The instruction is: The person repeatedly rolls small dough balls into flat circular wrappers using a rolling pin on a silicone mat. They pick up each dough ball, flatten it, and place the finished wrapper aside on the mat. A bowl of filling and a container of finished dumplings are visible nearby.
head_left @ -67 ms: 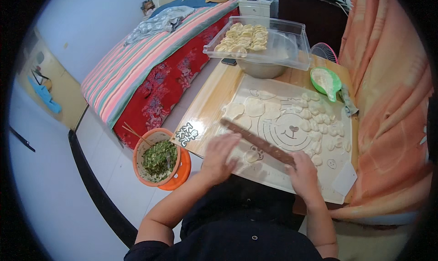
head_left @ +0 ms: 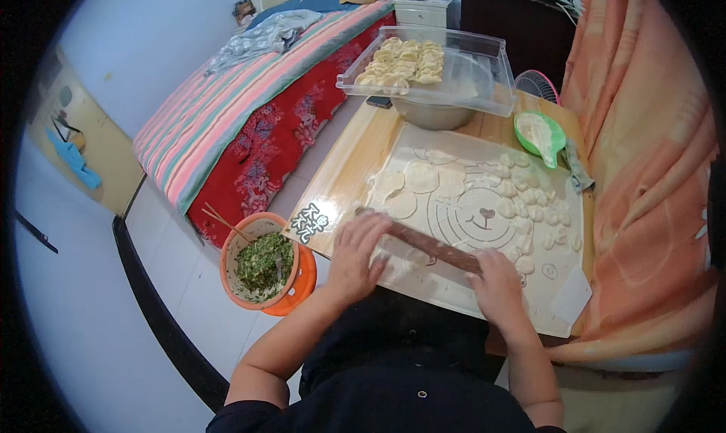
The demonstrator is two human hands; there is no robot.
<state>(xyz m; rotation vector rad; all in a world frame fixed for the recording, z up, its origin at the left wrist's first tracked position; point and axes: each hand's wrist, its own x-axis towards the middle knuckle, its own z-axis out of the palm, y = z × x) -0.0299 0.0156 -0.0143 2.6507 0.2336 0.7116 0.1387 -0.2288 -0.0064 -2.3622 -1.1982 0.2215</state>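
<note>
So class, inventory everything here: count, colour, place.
Table: one, tan, centre
Mat: one, whitish, on table
Rolling pin: one, brown, across mat
Wrappers: several, pale, mat's left
Dough pieces: many, pale, mat's right
Flat piece: one, white, mat's near corner
Metal bowl: one, silver, table's far end
Tray: one, clear, atop metal bowl
Dumplings: many, pale yellow, in tray
Scoop: one, green, table's right
Cloth: one, greyish, beside scoop
Phone: one, dark, table's left
Stool: one, orange, floor left
Basin: one, orange, on stool
Filling: one heap, green, in basin
Chopsticks: two, wooden, in basin
Bed: one, striped, upper left
Curtain: one, orange, right
Fan: one, pink, behind table
Cabinets: two, white and dark, top
Left hand, right hand: two, bare, on rolling pin
</note>
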